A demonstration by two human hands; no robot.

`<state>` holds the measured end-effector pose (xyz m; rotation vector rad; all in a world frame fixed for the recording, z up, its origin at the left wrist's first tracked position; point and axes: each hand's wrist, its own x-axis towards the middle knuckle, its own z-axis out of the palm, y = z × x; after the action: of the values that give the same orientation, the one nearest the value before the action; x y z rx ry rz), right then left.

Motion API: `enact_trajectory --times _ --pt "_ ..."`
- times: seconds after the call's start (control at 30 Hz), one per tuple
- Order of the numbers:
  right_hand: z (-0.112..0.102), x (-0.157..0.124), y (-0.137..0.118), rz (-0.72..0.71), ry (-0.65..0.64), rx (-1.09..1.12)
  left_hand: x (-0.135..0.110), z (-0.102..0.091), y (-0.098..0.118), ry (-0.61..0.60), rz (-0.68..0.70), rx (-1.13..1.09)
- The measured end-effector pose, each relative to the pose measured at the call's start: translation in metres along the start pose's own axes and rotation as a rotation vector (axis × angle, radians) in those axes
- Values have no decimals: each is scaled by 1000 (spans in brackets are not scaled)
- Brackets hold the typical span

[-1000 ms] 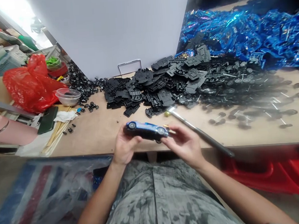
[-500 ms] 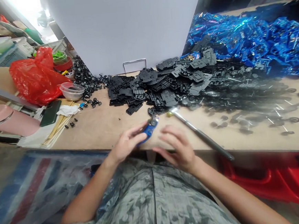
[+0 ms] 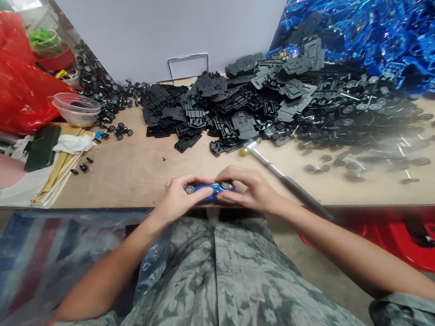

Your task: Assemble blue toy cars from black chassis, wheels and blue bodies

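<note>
We have the small metallic-blue toy car with dark wheels (image 3: pixel 216 187) gripped at both ends, near the front edge of the light-wood desk (image 3: pixel 139 174); can't tell if it touches the wood. Left hand (image 3: pixel 177 199) is closed on one end, thumb across the flank; right hand (image 3: pixel 252 188) is curled narrow round the other, thumb on the near side. Two-ended hold probably keeps it steady and lets both thumbs press. Silver-shafted hammer with a dark handle (image 3: pixel 278 170) lies slanted to the right, handle toward the front edge, presumably for a quick grab. Flat black plastic base plates (image 3: pixel 235 106) are heaped toward the back, wheel-and-axle sets (image 3: pixel 365 121) toward the right edge; looks sorted by part, within reach. Car sits between our palms, under the left thumb, fingers of both hands touching it.
</note>
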<state>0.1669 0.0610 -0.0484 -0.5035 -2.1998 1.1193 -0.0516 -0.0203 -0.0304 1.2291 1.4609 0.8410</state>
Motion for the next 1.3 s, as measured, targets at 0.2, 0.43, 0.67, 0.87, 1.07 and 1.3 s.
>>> enact_trajectory --times 0.2,0.43,0.67,0.87,1.07,1.3 --pt "3 2 0 -13 10 40 4 -1 -1 -13 -22 1" --pt "13 0 3 -67 84 54 3 7 0 49 -3 -8" --pt "7 1 7 -33 30 77 -1 10 -7 112 103 -76" --pt "11 2 5 -43 11 115 -2 11 -8 125 169 -46" --pt "15 2 6 -29 53 125 -2 11 -6 119 161 -18" --pt "3 10 5 -117 -86 130 -1 6 -11 68 118 -8"
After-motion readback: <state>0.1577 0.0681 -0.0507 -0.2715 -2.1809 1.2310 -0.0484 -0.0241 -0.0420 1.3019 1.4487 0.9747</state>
